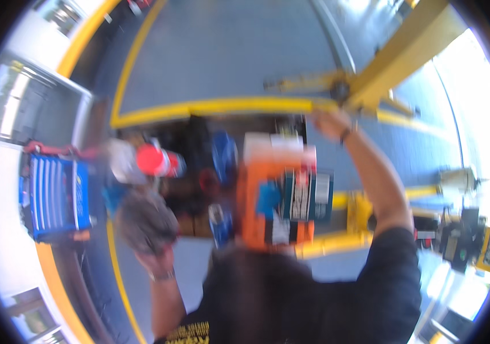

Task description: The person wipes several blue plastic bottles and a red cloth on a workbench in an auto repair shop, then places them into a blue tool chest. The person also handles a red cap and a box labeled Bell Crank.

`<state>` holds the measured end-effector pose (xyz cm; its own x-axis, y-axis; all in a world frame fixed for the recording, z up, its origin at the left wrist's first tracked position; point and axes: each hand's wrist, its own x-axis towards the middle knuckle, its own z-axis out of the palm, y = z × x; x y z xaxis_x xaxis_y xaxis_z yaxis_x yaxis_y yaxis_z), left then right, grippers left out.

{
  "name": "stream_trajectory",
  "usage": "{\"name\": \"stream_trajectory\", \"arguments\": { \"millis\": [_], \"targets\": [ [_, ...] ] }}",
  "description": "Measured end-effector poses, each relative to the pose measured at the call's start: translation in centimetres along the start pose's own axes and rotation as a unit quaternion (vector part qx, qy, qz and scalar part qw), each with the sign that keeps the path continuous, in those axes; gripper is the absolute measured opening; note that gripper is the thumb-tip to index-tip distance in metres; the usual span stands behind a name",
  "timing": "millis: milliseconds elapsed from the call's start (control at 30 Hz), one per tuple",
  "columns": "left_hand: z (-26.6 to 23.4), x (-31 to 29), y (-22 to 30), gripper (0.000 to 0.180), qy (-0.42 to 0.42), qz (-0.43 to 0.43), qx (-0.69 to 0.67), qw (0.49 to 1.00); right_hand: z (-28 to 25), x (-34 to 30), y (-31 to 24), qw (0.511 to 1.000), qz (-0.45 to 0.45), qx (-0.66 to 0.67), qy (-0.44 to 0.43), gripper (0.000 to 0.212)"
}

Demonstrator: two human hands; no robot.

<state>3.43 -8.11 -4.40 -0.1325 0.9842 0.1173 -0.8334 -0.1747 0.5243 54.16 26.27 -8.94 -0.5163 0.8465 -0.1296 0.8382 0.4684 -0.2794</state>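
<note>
My left hand (156, 261) is low on the left, closed on a bunched grey-brown cloth (147, 223) that hides most of its fingers. Just beyond the cloth are a bottle with a red cap (152, 160) and a whitish container (124, 161), both smeared by motion. My right arm stretches forward, and my right hand (332, 123) is past the far right corner of the cluttered bench. Blur smears its fingers, so I cannot make out whether it holds anything.
An orange case (248, 200) carries a dark green box (305, 196). Near it are a blue can (220, 225) and a blue object (223, 155). A yellow lift post (397, 54) rises at the far right; a blue tool chest (55, 195) stands left.
</note>
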Motion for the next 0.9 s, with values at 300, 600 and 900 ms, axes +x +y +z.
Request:
{"name": "stream_trajectory", "arguments": {
  "millis": [300, 600, 900],
  "targets": [
    [-1.9, -3.0, 0.7, 0.057, 0.136, 0.03, 0.021, 0.99, -0.7, 1.5, -2.5, 0.974, -0.166, -0.143, -0.049, 0.042],
    [-2.3, -4.0, -1.1, 0.057, 0.172, 0.062, 0.057, 0.981, 2.7, 8.3, -2.5, 0.958, -0.091, -0.071, -0.263, 0.072],
    [-1.1, -5.4, -1.2, 0.059, 0.122, 0.04, 0.021, 0.992, 4.3, 7.9, -4.2, 0.916, -0.1, -0.236, -0.309, 0.076]
  ]
}}
